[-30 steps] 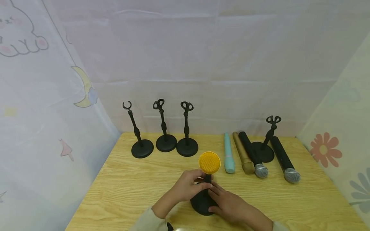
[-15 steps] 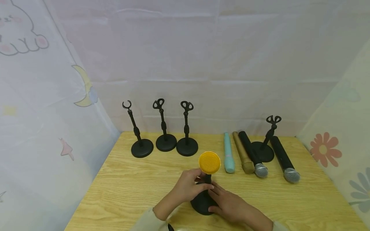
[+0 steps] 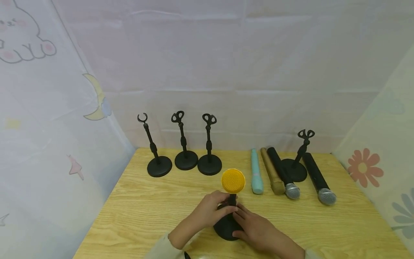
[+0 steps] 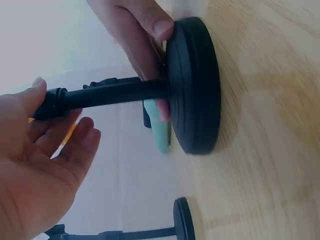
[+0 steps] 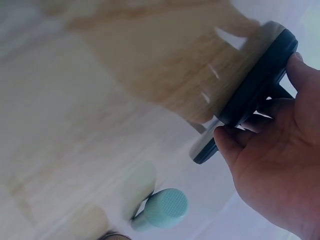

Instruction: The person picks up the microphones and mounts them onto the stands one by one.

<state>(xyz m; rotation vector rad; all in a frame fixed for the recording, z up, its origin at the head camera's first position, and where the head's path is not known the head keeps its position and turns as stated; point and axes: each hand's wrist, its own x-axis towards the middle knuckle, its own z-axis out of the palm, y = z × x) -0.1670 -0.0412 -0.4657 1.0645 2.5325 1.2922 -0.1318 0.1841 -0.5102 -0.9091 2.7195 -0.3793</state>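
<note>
Fingers (image 4: 90, 140) of the left hand (image 3: 207, 210) curled round the upper stem (image 4: 117, 94) of a black stand (image 3: 226, 228), pinching its collar (image 4: 52, 102) against the thumb, while those of the right hand (image 3: 257, 228) gripped the base (image 4: 197, 90), thumb on the rim. From my end, the stand was at the near side of the bench (image 3: 145, 216), its round yellow top (image 3: 233, 181) above both hands; whether the whole underside met the wood, I could not tell.

I judged a twist the likeliest trouble: if the left hand turned the collar while the right grip slipped, the stem might loosen or the base tip. A sweep outward by the right hand could roll the turquoise microphone (image 3: 256, 174) into the gold microphone (image 3: 272, 174).

Farther back, one black microphone (image 3: 279, 163) and another black microphone (image 3: 315, 172) flanked the rear-right stand (image 3: 294, 171). I made out no box or tray; the only holders were clips, and none there or on the left stand (image 3: 159, 166), middle stand (image 3: 186, 160) or third stand (image 3: 209, 164) held a microphone.
</note>
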